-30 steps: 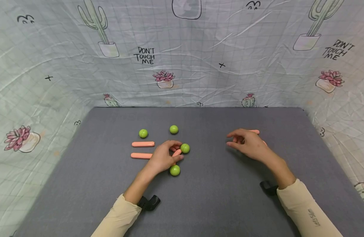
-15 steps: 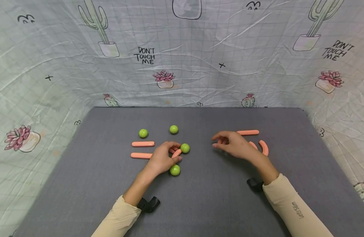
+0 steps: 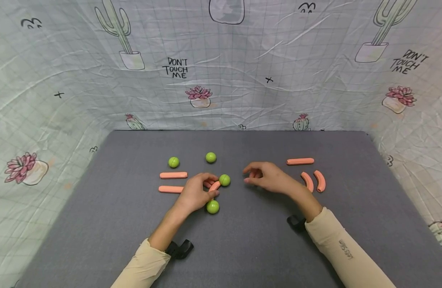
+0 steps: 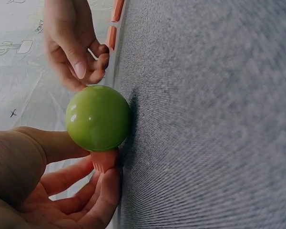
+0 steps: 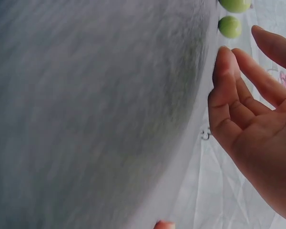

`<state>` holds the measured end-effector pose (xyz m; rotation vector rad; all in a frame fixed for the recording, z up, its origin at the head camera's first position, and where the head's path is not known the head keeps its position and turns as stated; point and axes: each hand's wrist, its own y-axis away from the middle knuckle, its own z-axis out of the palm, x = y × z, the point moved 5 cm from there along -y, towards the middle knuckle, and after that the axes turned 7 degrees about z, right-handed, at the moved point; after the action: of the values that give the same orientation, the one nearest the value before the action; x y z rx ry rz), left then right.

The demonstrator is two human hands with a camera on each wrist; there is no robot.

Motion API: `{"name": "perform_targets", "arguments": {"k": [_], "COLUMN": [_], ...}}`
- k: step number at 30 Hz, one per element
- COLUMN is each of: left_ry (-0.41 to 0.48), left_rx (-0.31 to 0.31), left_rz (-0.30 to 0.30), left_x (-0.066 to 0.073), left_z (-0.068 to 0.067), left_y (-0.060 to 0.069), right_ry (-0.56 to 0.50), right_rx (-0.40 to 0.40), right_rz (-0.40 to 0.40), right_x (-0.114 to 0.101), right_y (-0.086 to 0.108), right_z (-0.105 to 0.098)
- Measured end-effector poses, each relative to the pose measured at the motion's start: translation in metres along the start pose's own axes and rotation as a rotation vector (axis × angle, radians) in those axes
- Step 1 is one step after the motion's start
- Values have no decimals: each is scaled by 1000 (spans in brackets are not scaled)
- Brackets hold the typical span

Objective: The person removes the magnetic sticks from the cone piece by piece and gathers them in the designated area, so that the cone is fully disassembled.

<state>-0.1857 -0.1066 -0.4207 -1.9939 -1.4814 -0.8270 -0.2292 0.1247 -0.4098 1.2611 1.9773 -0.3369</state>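
Observation:
My left hand [image 3: 196,191] holds a curved orange rod [image 3: 215,186] between thumb and fingers, low over the tabletop. A green ball [image 3: 225,180] sits at the rod's far end. Another green ball [image 3: 213,207] lies by its near end, where the thumb hides part of the join. In the left wrist view, the shiny green ball [image 4: 98,118] touches the ribbed orange rod [image 4: 105,161] beside the fingers. To the right of these, my right hand [image 3: 269,177] hovers with loosely bent fingers and holds nothing.
Two straight orange rods, one upper [image 3: 173,175] and one lower [image 3: 171,189], lie left of the left hand. Two loose green balls [image 3: 174,162] [image 3: 211,157] rest farther back. At right lie a straight rod [image 3: 300,161] and two curved rods [image 3: 319,181]. Patterned cloth [image 3: 235,100] walls the grey table [image 3: 249,248].
My right hand has moved left, away from the orange rods at right, which now show more fully, and toward the left hand. The left hand and its rod have stayed nearly still.

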Motion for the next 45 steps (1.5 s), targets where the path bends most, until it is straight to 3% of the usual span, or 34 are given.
{"name": "perform_targets", "arguments": {"k": [10, 18, 26, 34, 45], "left_ry": [-13, -34, 5, -21, -4], "left_rx": [-15, -9, 19, -10, -5], "left_rz": [1, -36, -60, -100, -133], "left_x": [3, 3, 2, 0, -3], "left_z": [0, -2, -3, -5, -4], "left_y": [-2, 1, 2, 4, 3], "right_ry": [-12, -34, 3, 35, 4], "right_rx": [-99, -146, -151, -148, -185], "right_rz": [-2, 9, -28, -15, -37], "right_x": [-16, -27, -36, -37, -32], "right_y": [-12, -20, -25, -26, -25], "right_z": [18, 29, 36, 35, 35]}}
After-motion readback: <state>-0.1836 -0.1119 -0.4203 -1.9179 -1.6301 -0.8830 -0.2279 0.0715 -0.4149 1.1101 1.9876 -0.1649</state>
